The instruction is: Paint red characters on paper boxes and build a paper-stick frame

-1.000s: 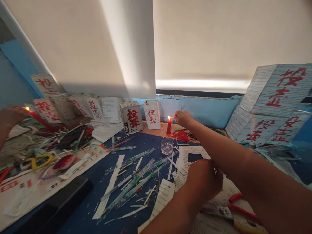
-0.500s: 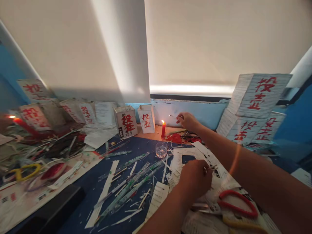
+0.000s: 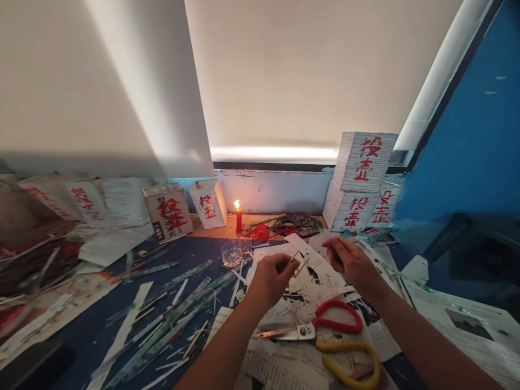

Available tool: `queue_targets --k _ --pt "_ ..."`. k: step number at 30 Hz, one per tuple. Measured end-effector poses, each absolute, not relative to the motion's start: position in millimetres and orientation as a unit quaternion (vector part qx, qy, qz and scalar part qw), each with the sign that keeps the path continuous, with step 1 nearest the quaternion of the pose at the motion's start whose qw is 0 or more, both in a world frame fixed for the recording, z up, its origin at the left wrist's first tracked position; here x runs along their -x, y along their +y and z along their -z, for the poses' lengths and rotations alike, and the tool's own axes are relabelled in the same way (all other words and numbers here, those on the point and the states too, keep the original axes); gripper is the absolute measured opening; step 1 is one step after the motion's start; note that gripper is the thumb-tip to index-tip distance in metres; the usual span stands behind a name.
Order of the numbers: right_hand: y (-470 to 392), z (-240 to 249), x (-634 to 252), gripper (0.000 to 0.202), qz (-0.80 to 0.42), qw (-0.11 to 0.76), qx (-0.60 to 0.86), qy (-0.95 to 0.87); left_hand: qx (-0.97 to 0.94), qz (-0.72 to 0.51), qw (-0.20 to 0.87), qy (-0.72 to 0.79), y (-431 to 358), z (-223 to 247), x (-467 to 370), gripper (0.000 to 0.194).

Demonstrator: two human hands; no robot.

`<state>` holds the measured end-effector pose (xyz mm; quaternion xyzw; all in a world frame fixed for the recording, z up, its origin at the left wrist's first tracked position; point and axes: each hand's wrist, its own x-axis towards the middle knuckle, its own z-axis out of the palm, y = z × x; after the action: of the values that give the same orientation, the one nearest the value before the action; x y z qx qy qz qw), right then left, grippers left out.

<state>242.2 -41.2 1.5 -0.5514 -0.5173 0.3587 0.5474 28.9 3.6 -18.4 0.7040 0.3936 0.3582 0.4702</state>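
Note:
My left hand (image 3: 273, 279) pinches thin wooden sticks (image 3: 301, 266) over the scattered paper in the middle. To its right, my right hand (image 3: 350, 262) is closed at the fingertips, and what they may hold is too small to make out. A lit red candle (image 3: 239, 219) stands upright near the back wall, beside a small clear dish (image 3: 232, 253). In front of my hands lie scissors with red handles (image 3: 338, 316) and, nearer, a yellow handle (image 3: 353, 362) on printed paper.
Paper boxes with red characters stand at the back left (image 3: 208, 203) and are stacked at the back right (image 3: 363, 162). Plastic strips (image 3: 162, 330) cover the blue table (image 3: 122, 246). A dark object (image 3: 36, 365) lies front left.
My right hand has drawn back from beside the candle toward my left hand. The view has turned right, and the candle flame looks taller.

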Motion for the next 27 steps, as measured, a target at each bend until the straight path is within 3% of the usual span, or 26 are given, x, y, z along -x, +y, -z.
queue_targets --k 8,17,27 --pt "-54 13 -254 0.041 -0.433 0.546 0.526 -0.487 -0.654 -0.338 0.566 0.372 3 9 -34 0.038" --pt "-64 12 -246 0.038 -0.296 0.455 0.587 -0.601 -0.634 -0.324 0.607 0.352 7 25 -40 0.037" --pt "-64 15 -245 0.038 -0.288 0.443 0.592 -0.609 -0.638 -0.328 0.609 0.340 4 22 -40 0.033"
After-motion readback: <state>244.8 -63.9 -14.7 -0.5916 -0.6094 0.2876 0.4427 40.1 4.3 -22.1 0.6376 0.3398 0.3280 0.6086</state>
